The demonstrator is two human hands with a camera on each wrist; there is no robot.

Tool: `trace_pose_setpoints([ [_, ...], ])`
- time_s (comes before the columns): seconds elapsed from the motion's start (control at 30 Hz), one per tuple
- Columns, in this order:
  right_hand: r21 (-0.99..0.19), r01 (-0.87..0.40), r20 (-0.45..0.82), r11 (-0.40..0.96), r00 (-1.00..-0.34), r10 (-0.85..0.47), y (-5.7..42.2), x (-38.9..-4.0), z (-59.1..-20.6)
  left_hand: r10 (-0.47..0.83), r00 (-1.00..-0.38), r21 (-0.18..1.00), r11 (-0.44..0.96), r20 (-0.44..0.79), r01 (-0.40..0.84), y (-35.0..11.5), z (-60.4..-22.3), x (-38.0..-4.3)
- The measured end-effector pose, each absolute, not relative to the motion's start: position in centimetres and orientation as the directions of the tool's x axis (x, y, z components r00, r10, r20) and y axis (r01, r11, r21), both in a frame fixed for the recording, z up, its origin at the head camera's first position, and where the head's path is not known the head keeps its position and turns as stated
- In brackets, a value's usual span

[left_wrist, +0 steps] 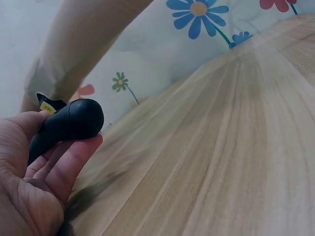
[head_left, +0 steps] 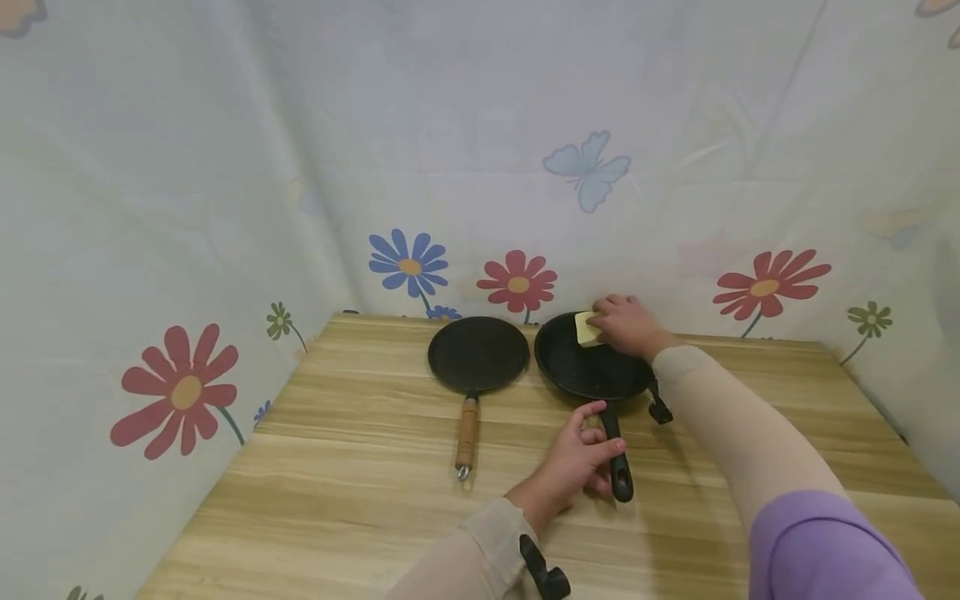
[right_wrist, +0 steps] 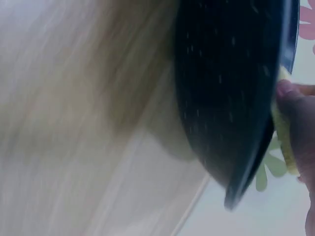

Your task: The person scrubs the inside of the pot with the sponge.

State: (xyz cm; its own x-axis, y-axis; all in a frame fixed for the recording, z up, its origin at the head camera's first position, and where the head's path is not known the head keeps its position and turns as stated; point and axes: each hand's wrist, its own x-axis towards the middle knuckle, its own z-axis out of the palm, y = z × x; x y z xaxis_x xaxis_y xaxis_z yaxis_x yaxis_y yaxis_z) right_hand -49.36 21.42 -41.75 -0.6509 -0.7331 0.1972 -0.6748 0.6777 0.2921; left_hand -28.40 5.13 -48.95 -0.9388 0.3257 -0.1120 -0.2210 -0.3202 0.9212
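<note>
A deep black frying pan stands near the back of the table, its handle pointing toward me. My left hand holds that handle between thumb and fingers; the left wrist view shows the handle's rounded end above the curled fingers. Over the pan's far right side, my right hand grips a pale yellow sponge, which overlaps the inside of the pan near the rim. In the right wrist view the sponge is partly hidden behind the pan's rim and the thumb.
Left of the frying pan lies a flat black griddle pan with a wooden handle and a metal hanging ring. Both rest on a wood-grain table. A flower-printed cloth hangs close behind the table's back edge and along its sides.
</note>
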Motion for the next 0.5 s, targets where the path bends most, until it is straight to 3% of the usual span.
trace_pose_setpoints([
  [0.2, 0.307, -0.635, 0.059, 0.709, -0.731, -0.680, 23.2, -48.9, -40.8, 0.313, -0.943, 0.928, -0.307, -0.112, -0.212, 5.3, -48.9, -28.6],
  [0.5, 0.266, -0.618, -0.095, 0.739, -0.780, -0.618, 24.3, -46.6, -39.1, 0.319, -0.940, 0.933, -0.285, -0.124, -0.219, 5.3, -48.8, -28.6],
])
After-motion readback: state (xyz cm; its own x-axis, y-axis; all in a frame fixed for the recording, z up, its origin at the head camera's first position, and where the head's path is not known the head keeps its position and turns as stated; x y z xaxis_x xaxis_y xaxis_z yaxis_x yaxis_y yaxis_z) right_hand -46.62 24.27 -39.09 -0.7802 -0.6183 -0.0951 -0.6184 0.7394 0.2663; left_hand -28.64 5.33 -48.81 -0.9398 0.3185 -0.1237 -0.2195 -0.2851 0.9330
